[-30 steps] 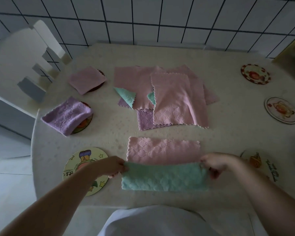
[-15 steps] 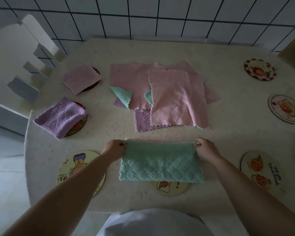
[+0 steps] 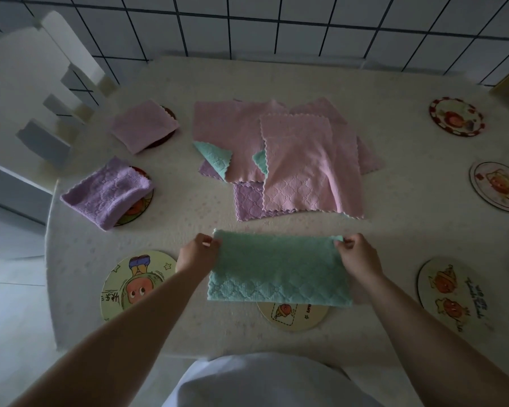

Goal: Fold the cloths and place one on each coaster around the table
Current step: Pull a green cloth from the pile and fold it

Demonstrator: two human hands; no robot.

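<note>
Two hands hold the green cloth (image 3: 279, 273) by its far corners: the left hand (image 3: 197, 255) pinches the far left corner, the right hand (image 3: 357, 255) the far right one, fingers closed on the fabric at each end. The cloth lies folded into a wide band between the hands, its far edge level with the fingertips and its near edge toward the person. Its near right part covers the far rim of a coaster (image 3: 294, 315), which shows just below the cloth.

Left of the green cloth, touching the left forearm in the view, lies a bare coaster with a cartoon figure (image 3: 130, 284). Right of the cloth, beyond the right forearm, lies another bare coaster (image 3: 453, 292). Farther right and beyond it sit two more bare coasters (image 3: 498, 186) (image 3: 456, 116).

Beyond the green cloth, in the middle of the table (image 3: 409, 230), lies a loose pile of cloths (image 3: 288, 154), mostly pink with purple and green corners showing beneath. Left of the pile, a folded purple cloth (image 3: 108, 192) rests on a coaster, overhanging its left side. Beyond that, a folded pink cloth (image 3: 144, 126) covers most of another coaster. A white chair (image 3: 39, 92) stands at the table's far left.
</note>
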